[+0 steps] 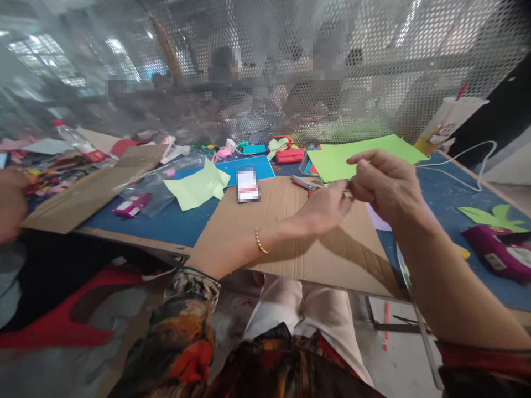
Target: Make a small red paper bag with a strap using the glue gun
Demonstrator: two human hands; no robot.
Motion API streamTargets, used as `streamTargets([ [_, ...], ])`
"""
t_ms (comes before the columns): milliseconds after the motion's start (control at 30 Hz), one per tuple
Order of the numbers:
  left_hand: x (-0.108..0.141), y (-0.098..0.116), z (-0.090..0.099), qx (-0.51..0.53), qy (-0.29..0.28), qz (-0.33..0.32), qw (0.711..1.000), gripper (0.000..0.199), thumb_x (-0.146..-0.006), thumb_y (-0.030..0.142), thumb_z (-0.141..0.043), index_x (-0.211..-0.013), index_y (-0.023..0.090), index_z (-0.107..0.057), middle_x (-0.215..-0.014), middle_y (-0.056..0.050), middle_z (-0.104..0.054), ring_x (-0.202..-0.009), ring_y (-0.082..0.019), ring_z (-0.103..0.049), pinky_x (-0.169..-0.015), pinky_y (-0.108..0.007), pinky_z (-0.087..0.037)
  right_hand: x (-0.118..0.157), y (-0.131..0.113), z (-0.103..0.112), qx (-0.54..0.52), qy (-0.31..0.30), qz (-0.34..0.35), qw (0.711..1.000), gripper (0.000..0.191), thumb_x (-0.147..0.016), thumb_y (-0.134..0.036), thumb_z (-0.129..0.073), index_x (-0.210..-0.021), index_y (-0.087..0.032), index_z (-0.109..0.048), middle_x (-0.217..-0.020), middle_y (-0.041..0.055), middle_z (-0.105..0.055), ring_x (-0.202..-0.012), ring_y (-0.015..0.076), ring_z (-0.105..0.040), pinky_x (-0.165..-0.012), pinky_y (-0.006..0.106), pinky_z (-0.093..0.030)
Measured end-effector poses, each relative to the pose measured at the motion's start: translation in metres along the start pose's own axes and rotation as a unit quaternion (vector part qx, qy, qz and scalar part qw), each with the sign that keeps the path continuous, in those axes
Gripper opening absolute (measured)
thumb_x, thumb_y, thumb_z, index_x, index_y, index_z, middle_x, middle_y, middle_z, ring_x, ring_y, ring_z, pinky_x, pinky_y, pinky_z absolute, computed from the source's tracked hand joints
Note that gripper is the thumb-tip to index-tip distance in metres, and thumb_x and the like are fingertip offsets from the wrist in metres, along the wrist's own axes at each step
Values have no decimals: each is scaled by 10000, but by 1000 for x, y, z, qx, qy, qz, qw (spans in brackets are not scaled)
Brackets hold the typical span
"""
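Observation:
My left hand (pixel 326 210) reaches over the brown cardboard (pixel 282 243), its fingers closed on something small that I cannot make out. Close against its fingertips is my right hand (pixel 384 182), bent at the knuckles and also closed; what it grips is hidden. Behind my hands lies a bright green sheet (pixel 369 155). Scissors with red handles (pixel 305 184) rest at the cardboard's back edge, just beyond my left hand. A phone-like item with a blurred face (pixel 248 185) stands out at the cardboard's back left corner.
Pale green folded paper (pixel 197 185), a purple packet (pixel 131 205) and flattened cardboard (pixel 97 185) are on the left. A drink cup (pixel 450 124), white cable (pixel 477 145) and purple pack (pixel 500 251) are on the right. Another person's hand (pixel 11 204) is at far left.

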State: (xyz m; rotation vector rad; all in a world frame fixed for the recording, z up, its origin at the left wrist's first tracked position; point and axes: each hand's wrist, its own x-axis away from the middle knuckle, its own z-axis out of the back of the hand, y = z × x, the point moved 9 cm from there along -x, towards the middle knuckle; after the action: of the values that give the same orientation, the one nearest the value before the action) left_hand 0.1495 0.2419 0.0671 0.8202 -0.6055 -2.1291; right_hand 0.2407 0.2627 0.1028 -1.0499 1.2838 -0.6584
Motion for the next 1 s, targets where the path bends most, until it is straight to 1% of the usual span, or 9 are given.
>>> streamTargets([
  [67, 8, 16, -13, -49, -27, -13, 998, 336, -1061, 379, -589, -1312, 157, -571, -1056, -180, -779, -917, -320, -761, -785, -472, -585, 2, -24, 10, 2, 48, 38, 998, 411, -809, -583, -918, -905, -246, -705, -489, -143, -298, -393, 71, -189, -423, 289, -145],
  [133, 22, 42, -28, -132, -43, -99, 985, 313, -1080, 365, -576, -1321, 167, -605, -1126, -189, -778, -1023, -328, -767, -860, -477, -593, 10, -54, 22, 18, 101, 92, 990, 341, -842, -520, -909, -857, -247, -706, -484, -133, -286, -405, 80, -160, -411, 314, -141],
  [267, 67, 79, -65, -252, -47, -323, 911, 204, -1080, 224, -538, -1095, 159, -731, -1201, -186, -791, -1109, -315, -752, -905, -440, -583, 27, -105, 40, 50, 166, 155, 973, 158, -1057, -233, -641, -911, -291, -618, -616, -80, -340, -489, 129, -260, -458, 314, -265],
  [333, 89, 88, -84, -245, -55, -420, 872, 262, -1081, 185, -524, -1234, 141, -732, -1361, -166, -767, -1218, -280, -727, -985, -404, -571, 30, -122, 43, 59, 158, 161, 973, 229, -1088, -103, -486, -997, -283, -593, -725, -49, -436, -546, 129, -351, -486, 297, -319],
  [533, 102, 89, -113, -305, -73, -467, 827, 380, -1087, 148, -488, -1419, 166, -673, -1425, -114, -744, -1334, -252, -679, -1173, -407, -469, 41, -153, 64, 98, 197, 169, 961, 312, -1171, -144, -407, -927, -267, -557, -574, -109, -293, -439, 115, -226, -389, 244, -260],
  [667, 97, 87, -114, -300, -82, -467, 828, 347, -1105, 152, -481, -1394, 118, -670, -1409, -138, -742, -1324, -266, -682, -1145, -414, -480, 63, -139, 73, 160, 146, 185, 959, 328, -1051, -439, -725, -802, -262, -607, -487, -122, -388, -387, 90, -274, -378, 264, -251],
  [767, 95, 89, -117, -296, -88, -479, 822, 278, -1100, 136, -490, -1221, 93, -736, -1282, -158, -785, -1221, -276, -731, -1038, -400, -532, 81, -94, 82, 248, 111, 73, 960, 457, -878, -623, -853, -732, -232, -665, -472, -71, -525, -391, 80, -405, -394, 261, -290],
  [900, 91, 103, -127, -290, -142, -477, 817, 336, -1100, 112, -460, -1008, 116, -783, -1049, -137, -817, -979, -253, -782, -799, -364, -560, 106, -59, 93, 263, 158, -3, 952, 556, -746, -720, -897, -661, -213, -688, -486, -13, -556, -435, 95, -462, -421, 275, -335],
  [1000, 85, 115, -134, -294, -203, -467, 809, 409, -1096, 71, -426, -1049, 151, -824, -1106, -126, -831, -1067, -249, -795, -847, -358, -583, 117, -55, 102, 294, 213, -15, 931, 621, -624, -800, -922, -569, -231, -678, -497, 29, -592, -442, 112, -490, -423, 309, -343],
])
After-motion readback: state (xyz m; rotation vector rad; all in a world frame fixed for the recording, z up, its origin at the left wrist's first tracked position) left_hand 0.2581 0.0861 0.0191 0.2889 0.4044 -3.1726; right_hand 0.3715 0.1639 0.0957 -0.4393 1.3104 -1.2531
